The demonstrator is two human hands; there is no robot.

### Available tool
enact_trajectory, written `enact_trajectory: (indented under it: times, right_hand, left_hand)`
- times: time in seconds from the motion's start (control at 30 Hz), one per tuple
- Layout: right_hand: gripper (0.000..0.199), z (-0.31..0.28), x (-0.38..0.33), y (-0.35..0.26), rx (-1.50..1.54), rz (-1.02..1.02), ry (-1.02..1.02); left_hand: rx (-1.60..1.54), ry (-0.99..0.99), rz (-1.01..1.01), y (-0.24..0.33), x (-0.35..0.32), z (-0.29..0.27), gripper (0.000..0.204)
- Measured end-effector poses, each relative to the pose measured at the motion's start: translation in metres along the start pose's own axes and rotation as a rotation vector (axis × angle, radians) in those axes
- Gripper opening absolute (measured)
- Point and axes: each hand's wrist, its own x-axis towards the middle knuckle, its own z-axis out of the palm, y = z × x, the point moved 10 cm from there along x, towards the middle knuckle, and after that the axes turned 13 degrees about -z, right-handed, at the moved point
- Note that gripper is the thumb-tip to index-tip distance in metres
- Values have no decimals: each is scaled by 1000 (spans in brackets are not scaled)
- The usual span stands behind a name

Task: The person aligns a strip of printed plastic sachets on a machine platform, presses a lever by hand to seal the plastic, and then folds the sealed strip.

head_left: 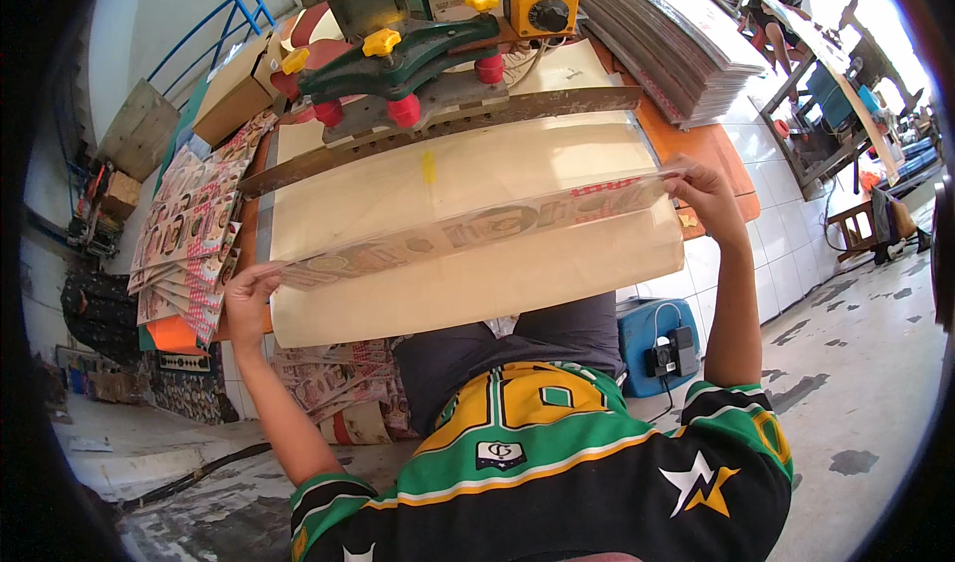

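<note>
A long printed plastic sheet (468, 229) is held stretched between the two hands, just in front of the green press machine (398, 60) and above the beige work surface (477, 283) that lies before this machine. The left hand (249, 298) is closed on the sheet's left end, with the fingers curled over its edge. The right hand (701, 189) is pinched on the right end, with the fingertips pressed together on the corner. The sheet seems to be gripped at both ends so that it stays flat and taut; a thin film of this kind would probably sag or fold if it were held at one point only. It is kept parallel to the long metal bar (438, 129) at the foot of the machine, which suggests that alignment with this bar is wanted.

To the left of the machine, a fanned pile of printed sheets (189, 234) is laid out, within easy reach of the left hand. To the right of the machine, a tall stack of flat sheets (676, 35) is kept. Below the work surface, a blue box (657, 343) stands on the floor.
</note>
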Motion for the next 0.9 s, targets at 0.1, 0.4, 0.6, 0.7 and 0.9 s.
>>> enact_trajectory:
  times: [0.1,0.4,0.6,0.7,0.9]
  right_hand:
    - [22,1,-9,28,-126,146,-57]
    - [42,28,0,34,-185,212,44]
    - [33,42,32,30,-765,121,28]
    - [30,52,48,36,-818,88,48]
    - [32,50,66,45,-874,79,73]
  left_hand:
    - [40,-38,-142,-32,-1,5,25]
    - [-49,119,-214,-41,20,25,38]
    - [511,278,-92,-10,50,38,37]
    - [596,329,-4,-4,66,42,35]
    - [626,367,-67,-3,84,45,34]
